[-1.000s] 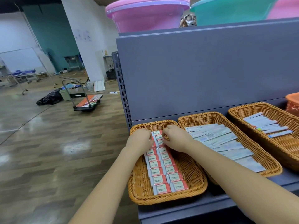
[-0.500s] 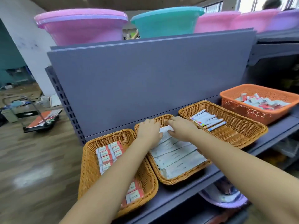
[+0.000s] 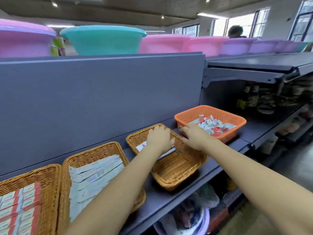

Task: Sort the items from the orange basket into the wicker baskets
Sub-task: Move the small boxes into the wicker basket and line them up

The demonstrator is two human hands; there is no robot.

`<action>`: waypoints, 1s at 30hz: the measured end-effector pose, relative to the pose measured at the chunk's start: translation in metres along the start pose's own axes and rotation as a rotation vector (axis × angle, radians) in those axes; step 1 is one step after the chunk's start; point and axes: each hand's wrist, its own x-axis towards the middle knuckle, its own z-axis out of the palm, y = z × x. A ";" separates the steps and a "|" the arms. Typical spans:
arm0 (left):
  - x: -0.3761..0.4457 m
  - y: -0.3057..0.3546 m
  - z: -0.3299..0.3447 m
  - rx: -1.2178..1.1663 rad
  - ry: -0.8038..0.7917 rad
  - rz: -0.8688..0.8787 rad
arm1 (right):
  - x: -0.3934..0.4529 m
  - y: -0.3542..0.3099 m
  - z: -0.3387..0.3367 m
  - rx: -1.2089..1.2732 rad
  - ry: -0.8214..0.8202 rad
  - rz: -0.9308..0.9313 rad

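Wicker, three trays of it in a row along the grey shelf (image 3: 169, 197). Nearest, at the lower left, the first wicker basket (image 3: 49, 189) holds neat rows of red-and-white boxes (image 3: 18, 209). Beside it, the second wicker basket (image 3: 94, 150) is laid full with long pale packets (image 3: 94, 177). Further along, the third wicker basket (image 3: 177, 168) is mostly bare weave, with only a few flat packets at its far end, largely hidden under the left hand (image 3: 160, 137), which lies palm down over them; whether its fingers pinch anything I cannot tell. Just past that basket's far rim, the right hand (image 3: 194, 136) reaches to the near edge of the orange basket (image 3: 211, 114), fingers bent down at the heap; no item shows in its grip, and blur hides the rest. Small red and white items (image 3: 211, 124) are piled loose in the orange basket, so I judge the sorting well begun but with plenty left
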 end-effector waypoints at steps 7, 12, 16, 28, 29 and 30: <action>0.069 0.057 0.009 -0.024 -0.010 0.097 | 0.009 0.083 0.000 0.040 -0.004 0.162; 0.119 0.078 0.023 -0.045 -0.034 0.162 | 0.018 0.132 0.003 0.019 -0.064 0.282; 0.145 0.096 0.037 -0.056 -0.097 0.211 | 0.027 0.161 0.003 0.012 -0.118 0.339; 0.201 0.145 0.054 -0.256 -0.397 0.159 | 0.071 0.217 0.002 -0.063 -0.330 0.171; 0.202 0.148 0.054 -0.292 -0.414 0.144 | 0.074 0.220 0.000 -0.062 -0.350 0.147; 0.204 0.151 0.055 -0.322 -0.426 0.126 | 0.076 0.222 0.000 -0.056 -0.367 0.126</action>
